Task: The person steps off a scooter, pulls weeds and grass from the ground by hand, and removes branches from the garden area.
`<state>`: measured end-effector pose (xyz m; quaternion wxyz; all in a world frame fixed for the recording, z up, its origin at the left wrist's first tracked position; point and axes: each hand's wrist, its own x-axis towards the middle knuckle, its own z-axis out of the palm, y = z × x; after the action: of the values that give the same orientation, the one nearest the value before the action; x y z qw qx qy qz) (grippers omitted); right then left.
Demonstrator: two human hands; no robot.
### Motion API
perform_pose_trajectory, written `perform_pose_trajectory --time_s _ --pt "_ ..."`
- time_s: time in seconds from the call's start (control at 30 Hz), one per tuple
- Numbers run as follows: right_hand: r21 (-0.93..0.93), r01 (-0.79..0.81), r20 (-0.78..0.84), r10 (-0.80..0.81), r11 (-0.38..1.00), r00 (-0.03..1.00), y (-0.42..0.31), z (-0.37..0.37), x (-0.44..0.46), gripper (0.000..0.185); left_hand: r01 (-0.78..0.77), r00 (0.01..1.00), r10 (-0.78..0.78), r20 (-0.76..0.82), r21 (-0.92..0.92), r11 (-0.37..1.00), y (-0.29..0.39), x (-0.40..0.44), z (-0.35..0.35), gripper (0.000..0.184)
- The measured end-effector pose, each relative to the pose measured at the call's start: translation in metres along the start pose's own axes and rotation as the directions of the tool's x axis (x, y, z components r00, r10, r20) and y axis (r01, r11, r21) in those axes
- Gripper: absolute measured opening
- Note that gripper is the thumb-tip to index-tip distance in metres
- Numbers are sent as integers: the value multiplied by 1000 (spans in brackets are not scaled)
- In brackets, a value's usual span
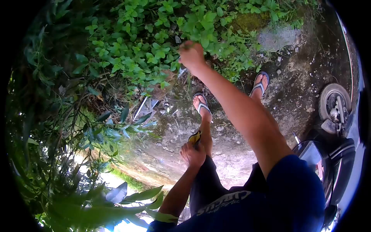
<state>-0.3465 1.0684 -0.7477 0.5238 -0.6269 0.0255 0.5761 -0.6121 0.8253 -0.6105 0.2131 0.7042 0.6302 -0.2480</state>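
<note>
My left hand (192, 155) is closed around a yellow-and-black hand tool (194, 137), held low in front of my left leg. Only one end of the tool sticks out past the fingers, so its exact kind is unclear. Stretched forward, my right hand (192, 56) makes a fist at the near edge of the leafy green plants (154, 50). A blurred bit of green shows at its fingers, and a thin green stem (188, 82) hangs below it.
My sandaled feet stand on rough, stained concrete (232, 131). Leafy branches (96, 135) crowd the left side. A motorcycle wheel (335, 102) and dark bodywork (342, 154) are on the right. A flat stone (278, 38) lies beside the plants, with scattered debris (147, 106) nearby.
</note>
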Motion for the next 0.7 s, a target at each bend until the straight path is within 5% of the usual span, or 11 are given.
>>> perform_pose_trajectory --time_s 0.17,0.23,0.3,0.4,0.5,0.57,0.63,0.7 --pt "-540 -121 -53 110 833 993 9 54 69 15 -13 999 12 -34 -27 1000 -6 -4 -2 32" --pt "-669 -35 -16 32 742 999 30 67 80 14 -1 999 -1 -45 -26 1000 -6 -9 -5 32" --pt "-617 -109 -126 38 780 991 40 72 84 15 -11 998 8 -66 -42 999 0 -1 -2 31" --pt "-723 205 187 -100 659 977 61 59 92 20 -5 997 1 -76 -48 999 3 -1 -5 31" --pt "-551 60 197 59 833 979 95 49 104 18 11 999 -12 -40 -34 999 6 -11 -9 31" --pt "-674 129 217 28 727 976 56 36 63 17 7 999 -8 -49 -27 1000 8 -5 -4 31" --pt "-766 512 575 57 389 816 47 7 57 22 3 999 -5 -46 -51 999 8 -8 -4 30" --pt "-874 421 458 124 241 880 -52 -2 6 25 7 998 -10 -55 -52 999 11 -7 -3 31"
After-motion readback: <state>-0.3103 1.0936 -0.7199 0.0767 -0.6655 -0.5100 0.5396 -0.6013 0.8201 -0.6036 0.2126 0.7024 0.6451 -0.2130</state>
